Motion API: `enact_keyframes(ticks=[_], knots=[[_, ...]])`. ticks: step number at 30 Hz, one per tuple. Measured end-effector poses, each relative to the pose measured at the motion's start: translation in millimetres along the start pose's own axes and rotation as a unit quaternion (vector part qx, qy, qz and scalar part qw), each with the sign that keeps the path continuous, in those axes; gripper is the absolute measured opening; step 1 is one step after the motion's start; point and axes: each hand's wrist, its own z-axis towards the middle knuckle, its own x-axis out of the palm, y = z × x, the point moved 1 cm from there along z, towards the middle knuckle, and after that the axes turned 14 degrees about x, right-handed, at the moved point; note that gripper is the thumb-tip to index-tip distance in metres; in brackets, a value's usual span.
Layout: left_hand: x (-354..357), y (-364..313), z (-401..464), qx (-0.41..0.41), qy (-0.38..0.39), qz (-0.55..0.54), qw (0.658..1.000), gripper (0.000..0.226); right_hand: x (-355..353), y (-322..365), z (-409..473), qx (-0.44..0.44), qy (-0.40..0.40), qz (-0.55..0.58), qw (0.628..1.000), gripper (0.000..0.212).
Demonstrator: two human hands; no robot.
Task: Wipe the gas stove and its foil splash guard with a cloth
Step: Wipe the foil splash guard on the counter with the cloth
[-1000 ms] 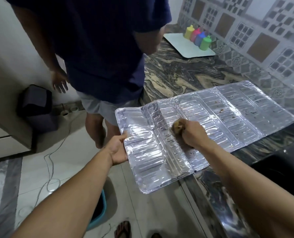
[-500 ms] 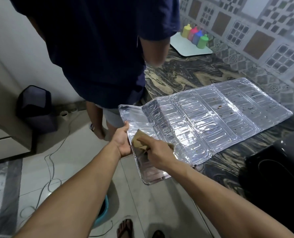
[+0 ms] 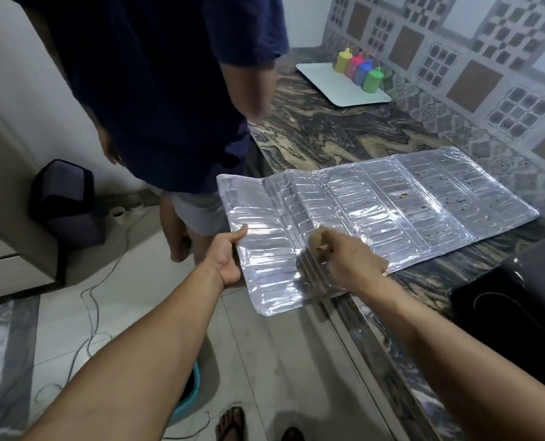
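Rightward across the foil splash guard [image 3: 376, 211] the cloth [image 3: 318, 241] has slid since the earlier frame.
Right hand [image 3: 350, 265] grips it bunched on the foil; left hand [image 3: 228, 259] pinches the overhanging edge; the guard lies flat on the counter [image 3: 328, 135].

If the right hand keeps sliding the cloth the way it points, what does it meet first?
Probably just more foil guard: the right hand with the cloth points up-left along it, toward the raised fold. Beyond the guard's edge stands another person; depth there is unclear.
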Motion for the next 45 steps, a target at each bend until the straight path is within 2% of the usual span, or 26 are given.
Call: enact_keyframes(ticks=[2, 5, 8, 10, 12, 14, 16, 18, 20, 21, 24, 26, 29, 31, 32, 34, 36, 38, 40, 42, 45], knots=[[3.3, 4.3, -1.1, -0.014, 0.011, -0.005, 1.000, 0.047, 13.3, 9.3, -17.9, -0.035, 0.043, 0.037, 0.998, 0.033], [9.5, 6.6, 0.4, -0.015, 0.024, -0.021, 0.999, 0.059, 29.6, 27.7, -44.5, -0.095, 0.021, 0.020, 0.995, 0.042], [10.2, 4.4, 2.0, -0.020, 0.017, -0.034, 0.999, 0.065, 38.7, 37.7, -60.6, -0.126, 0.067, 0.083, 0.986, 0.053], [6.2, 3.3, 3.6, -0.020, 0.009, -0.033, 0.999, 0.066, 38.6, 35.5, -66.1, -0.168, 0.091, 0.076, 0.979, 0.059], [2.3, 2.1, 4.4, -0.021, 0.006, -0.023, 0.999, 0.064, 29.5, 25.8, -64.2, -0.198, 0.122, 0.026, 0.972, 0.049], [0.0, 1.1, 7.4, -0.023, 0.006, -0.006, 1.000, 0.061, 15.2, 14.4, -53.1, -0.178, 0.143, 0.013, 0.974, 0.033], [1.5, -0.5, 7.8, -0.015, 0.000, 0.016, 1.000, 0.054, -6.2, 4.6, -40.3, -0.142, 0.126, 0.096, 0.977, 0.027], [4.7, -1.2, 6.6, -0.013, -0.005, 0.029, 0.999, 0.048, -22.8, -1.6, -26.9, -0.118, 0.012, 0.133, 0.984, 0.029], [7.0, -0.5, 5.1, -0.017, -0.013, 0.028, 0.999, 0.047, -22.9, -6.1, -13.8, -0.099, -0.077, 0.067, 0.990, 0.032], [6.3, 0.0, 5.6, -0.017, -0.020, 0.026, 0.999, 0.048, -19.1, -3.6, -9.2, -0.080, -0.066, 0.050, 0.993, 0.032], [3.8, 0.9, 7.8, -0.013, -0.038, 0.017, 0.999, 0.051, 3.2, 14.1, -13.4, -0.018, 0.074, 0.066, 0.995, 0.030], [4.0, 2.2, 8.9, -0.014, -0.043, 0.007, 0.999, 0.054, 16.8, 28.6, -33.0, -0.045, 0.127, 0.067, 0.989, 0.040], [-2.2, 3.3, 15.0, -0.009, -0.047, -0.006, 0.999, 0.054, 28.8, 45.2, -56.9, -0.143, 0.140, 0.027, 0.979, 0.045], [-9.3, 2.9, 16.1, -0.009, -0.049, -0.002, 0.999, 0.053, 26.0, 42.8, -48.7, -0.160, 0.147, 0.021, 0.976, 0.039], [-12.8, 2.3, 16.4, -0.012, -0.049, 0.003, 0.999, 0.050, 22.4, 38.5, -37.8, -0.141, 0.142, 0.018, 0.980, 0.037], [-15.2, -0.7, 14.8, -0.013, -0.053, 0.038, 0.998, 0.040, 4.8, 27.5, -13.7, -0.089, 0.100, 0.046, 0.990, 0.031], [-16.0, -1.4, 17.2, -0.018, -0.063, 0.112, 0.992, 0.029, -18.5, 14.0, 8.8, -0.044, 0.021, 0.091, 0.995, 0.021], [-16.9, 1.2, 21.6, -0.020, -0.086, 0.200, 0.976, 0.022, -36.6, -0.9, 28.3, -0.008, -0.071, 0.098, 0.993, 0.025], [-20.4, 3.7, 27.0, -0.008, -0.141, 0.271, 0.952, 0.015, -42.1, -12.3, 40.5, 0.012, -0.128, 0.065, 0.990, 0.031], [-26.9, 6.2, 33.4, -0.005, -0.187, 0.280, 0.942, 0.015, -32.9, -18.7, 45.2, 0.015, -0.094, 0.044, 0.994, 0.037], [-41.8, 9.3, 45.7, -0.010, -0.221, 0.293, 0.930, 0.046, -1.5, -25.5, 38.7, -0.025, 0.040, 0.005, 0.999, 0.030]])
